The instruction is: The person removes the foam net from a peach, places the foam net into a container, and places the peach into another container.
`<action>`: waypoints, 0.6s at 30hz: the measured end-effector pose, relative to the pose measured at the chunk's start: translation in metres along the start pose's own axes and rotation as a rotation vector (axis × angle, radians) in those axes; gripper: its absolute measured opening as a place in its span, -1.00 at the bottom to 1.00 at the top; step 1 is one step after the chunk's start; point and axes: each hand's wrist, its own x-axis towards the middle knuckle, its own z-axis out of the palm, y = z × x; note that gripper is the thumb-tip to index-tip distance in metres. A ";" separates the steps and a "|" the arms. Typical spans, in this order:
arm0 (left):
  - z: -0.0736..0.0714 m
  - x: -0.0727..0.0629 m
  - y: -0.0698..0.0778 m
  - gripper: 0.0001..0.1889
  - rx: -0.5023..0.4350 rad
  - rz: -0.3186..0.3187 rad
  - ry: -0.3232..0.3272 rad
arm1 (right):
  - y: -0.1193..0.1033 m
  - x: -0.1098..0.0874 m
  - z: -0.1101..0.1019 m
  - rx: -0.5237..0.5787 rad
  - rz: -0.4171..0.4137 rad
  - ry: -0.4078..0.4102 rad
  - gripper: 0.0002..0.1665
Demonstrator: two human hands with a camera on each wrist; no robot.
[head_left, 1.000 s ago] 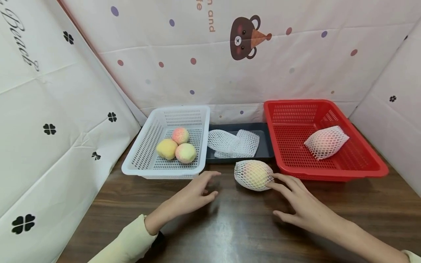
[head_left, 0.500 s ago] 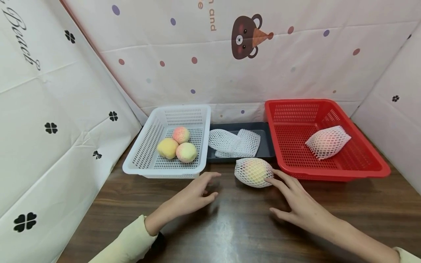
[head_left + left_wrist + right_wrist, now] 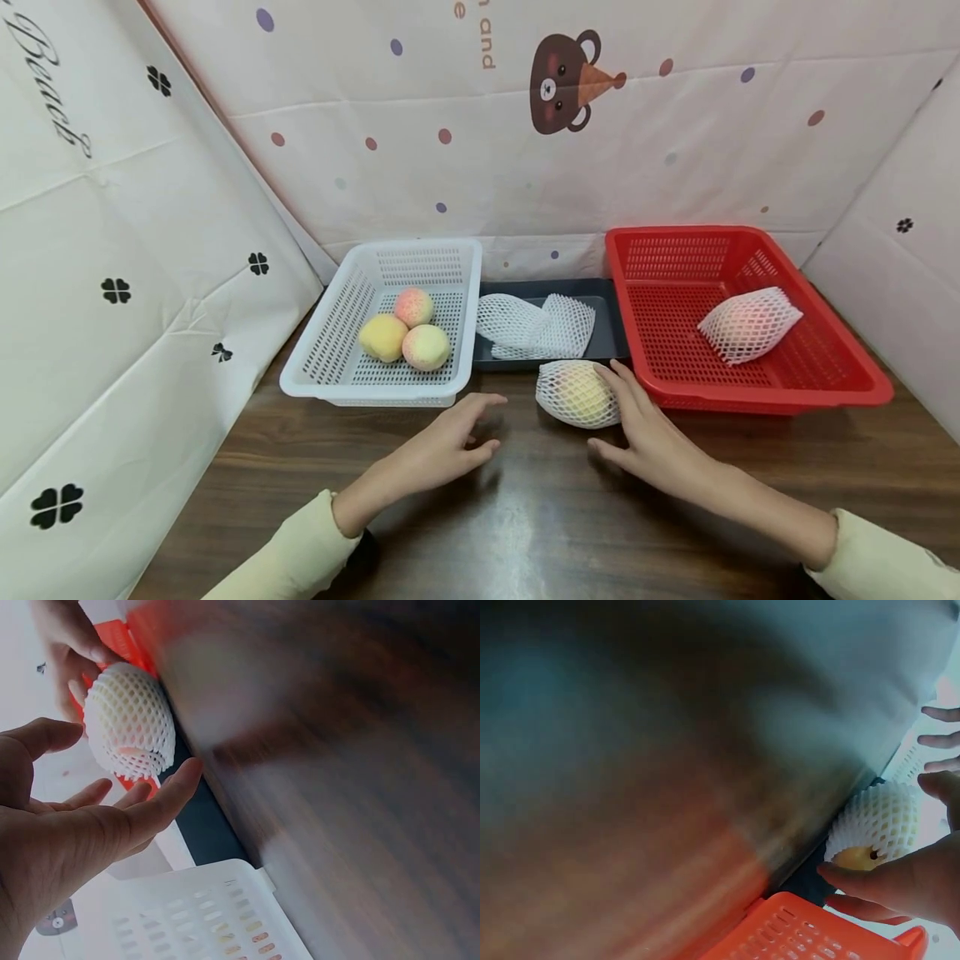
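Observation:
A peach in a white foam net [image 3: 573, 396] lies on the wooden table between the two hands. My right hand [image 3: 660, 437] reaches over its right side, fingers touching or just over the net and thumb apart in front. To the left, my left hand [image 3: 431, 450] hovers with loosely bent fingers and a gap to the fruit; the left wrist view shows this palm [image 3: 82, 840] holding nothing. In the right wrist view, the net's open end bares some yellow peach [image 3: 859, 859] beside my right hand [image 3: 915, 877].
A white basket [image 3: 315, 390] with three bare peaches [image 3: 382, 337] stands at the left. Behind the netted peach, a dark tray [image 3: 611, 333] carries spare foam nets [image 3: 566, 325]. The red basket [image 3: 765, 396] at the right holds another netted peach [image 3: 750, 325].
The netted peach has shifted slightly away from me. My right hand has moved left and forward, its fingers now over the net's right side. My left hand stays nearly still.

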 end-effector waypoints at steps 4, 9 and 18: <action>-0.001 0.000 0.001 -0.41 -0.001 -0.009 -0.010 | 0.002 0.013 0.004 0.022 0.000 -0.040 0.04; -0.001 0.002 0.001 -0.42 0.011 -0.007 -0.029 | 0.002 0.026 0.007 -0.016 -0.044 -0.038 -0.09; -0.001 0.004 0.001 -0.44 -0.024 0.015 -0.032 | -0.001 0.049 0.012 -0.030 -0.108 -0.069 -0.15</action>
